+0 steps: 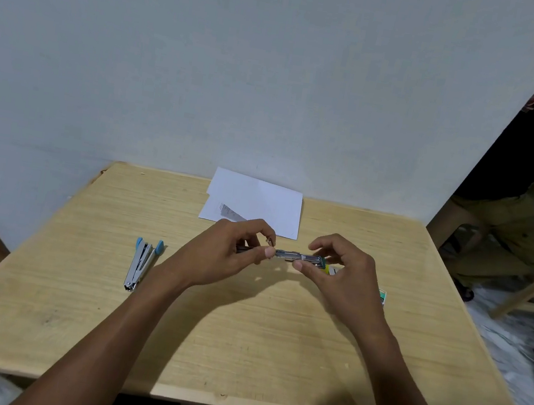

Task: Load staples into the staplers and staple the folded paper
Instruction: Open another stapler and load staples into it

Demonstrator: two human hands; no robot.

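Stapler [299, 257] held mid-table between my hands: left hand [233, 253] pinches one end, right hand [339, 268] pinches the other. Folded paper [255, 202] at far edge.

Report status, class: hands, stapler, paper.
Both hands, left and right, grip one stapler above table. Blue stapler lies idle left. Folded paper unstapled behind; nothing blocking.

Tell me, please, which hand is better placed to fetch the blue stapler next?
Left, probably. The blue stapler lies open on the table just outside the left hand; the right hand would have to cross over the metal stapler both hold.
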